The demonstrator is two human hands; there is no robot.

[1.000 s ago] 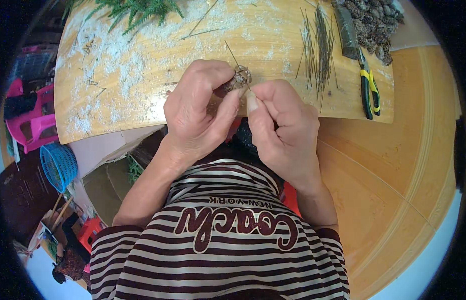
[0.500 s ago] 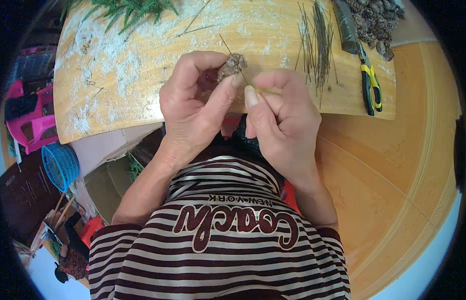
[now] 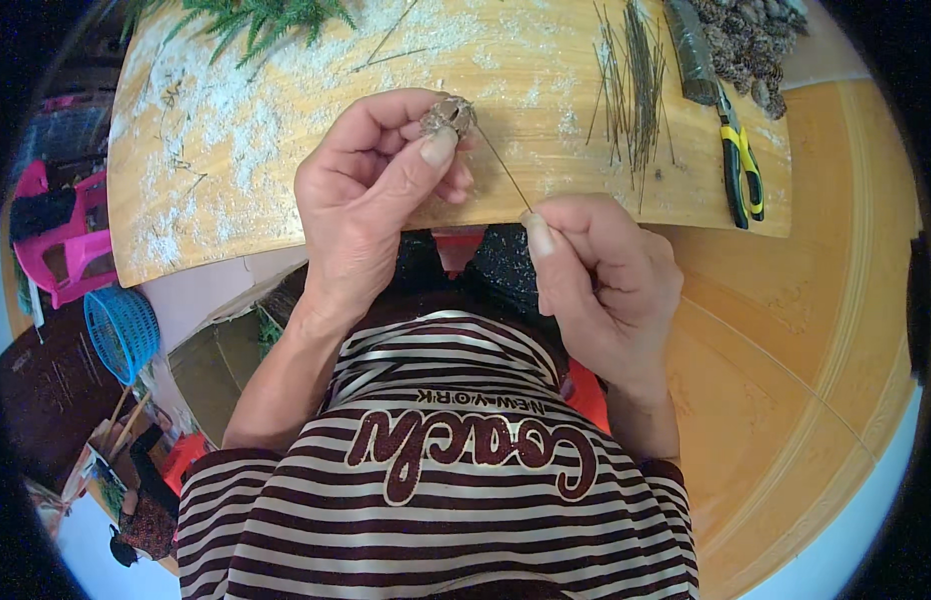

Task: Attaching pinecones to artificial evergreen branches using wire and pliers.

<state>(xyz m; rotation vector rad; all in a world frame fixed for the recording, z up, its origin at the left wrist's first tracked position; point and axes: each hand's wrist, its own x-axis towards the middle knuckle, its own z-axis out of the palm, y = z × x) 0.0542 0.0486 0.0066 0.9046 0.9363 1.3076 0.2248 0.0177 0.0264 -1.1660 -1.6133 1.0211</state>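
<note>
Between the thumb and fingers of my left hand (image 3: 371, 185) is a small brown pine cone (image 3: 448, 117), held over the table's near edge. A thin dark wire (image 3: 504, 167) runs from the cone down and to the right. My right hand (image 3: 611, 280) pinches the wire's lower end between thumb and forefinger, just past the table edge. The wire looks straight between the two hands. How it is fastened at the cone is hidden by the left fingers.
Loose wires (image 3: 641, 95) lie on the wooden table (image 3: 486, 60) at right, near yellow-black pliers (image 3: 743, 170) and a heap of pine cones (image 3: 751, 50). Green sprigs (image 3: 256, 18) and white flakes lie at left. A blue basket (image 3: 123, 335) and pink chair (image 3: 76, 240) stand farther left.
My right hand has moved down and to the right, drawing a longer stretch of wire out from the cone. My left hand has shifted slightly left and up with the pine cone.
</note>
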